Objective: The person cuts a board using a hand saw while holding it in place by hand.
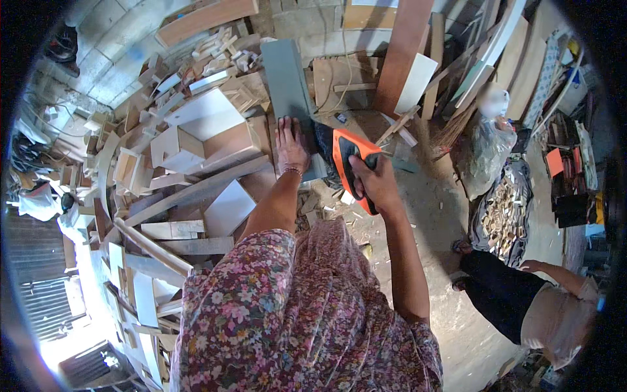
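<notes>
A grey-green board (283,72) lies lengthwise ahead of me, its near end closest to my body. My left hand (291,147) rests flat on the board, palm down with fingers stretched out. In my right hand (375,183) is the orange and black handle of a handsaw (344,145), with the fingers wrapped around the grip. The saw is at the right side of the board, near its close end. Its blade is dark and hard to make out, so I cannot tell whether the teeth touch the wood.
Wood offcuts and a white-faced panel (230,208) crowd the left. A reddish-brown plank (405,52) leans on the back wall. At right are a straw broom (450,134), a clear plastic bag (486,150) and a sack of wood scraps (503,212). Another person (516,300) is at lower right.
</notes>
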Motion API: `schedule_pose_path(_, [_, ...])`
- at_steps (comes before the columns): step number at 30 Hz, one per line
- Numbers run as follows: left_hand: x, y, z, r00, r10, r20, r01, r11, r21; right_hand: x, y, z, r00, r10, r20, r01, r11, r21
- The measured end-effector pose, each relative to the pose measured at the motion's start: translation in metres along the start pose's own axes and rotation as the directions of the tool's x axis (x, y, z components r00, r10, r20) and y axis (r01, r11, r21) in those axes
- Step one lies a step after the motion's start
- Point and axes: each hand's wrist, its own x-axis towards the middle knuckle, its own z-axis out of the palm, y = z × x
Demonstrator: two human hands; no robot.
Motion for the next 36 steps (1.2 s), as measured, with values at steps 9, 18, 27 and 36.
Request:
schedule_pose_path(9, [0.002,0.003,0.001,1.0,-0.01,-0.001,0.01,0.996,0.083,-0.042,0.006,0.027,0.986,-0.149,-0.07,0.145,0.988,-0.056])
schedule_pose_path(18, [0.003,0.001,0.003,0.999,-0.034,-0.012,0.033,0.997,-0.063,-0.06,-0.054,0.043,0.976,-0.203,-0.084,0.181,0.96,-0.215])
schedule_pose_path(27, [0.002,0.007,0.005,1.0,-0.012,-0.001,0.012,0.999,0.044,-0.005,-0.006,0.066,0.971,-0.199,-0.131,0.158,0.949,-0.274])
schedule_pose_path(36, [0.018,0.013,-0.014,0.988,-0.112,0.11,0.102,0.991,0.092,-0.015,0.019,0.05,0.981,-0.163,-0.102,0.162,0.987,-0.021])
